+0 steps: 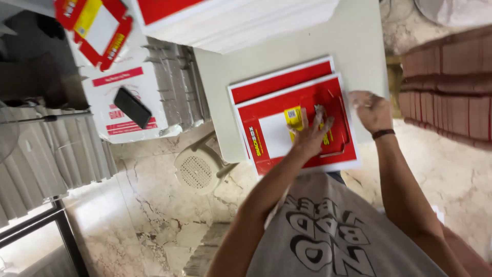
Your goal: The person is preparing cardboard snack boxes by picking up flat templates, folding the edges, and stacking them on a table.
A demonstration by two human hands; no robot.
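Left of the red printed card sheet [297, 125] on the pale table [359, 46] I see a black phone [132, 107] on a flat white carton. My left hand [311, 134] lies open, pressing the sheet's middle; right hand [371, 110] at its right edge looks closed, grip blurred, cannot tell. Best keep that palm flat so the sheet doesn't slide

Printed sheet [300, 128] lies on another sheet [279, 79] on the table [359, 41] — both hands [310, 136] upon it

The person is wearing a grey T-shirt [328, 231] bearing bold outlined lettering, and a dark wristband [383, 134] on the right wrist.
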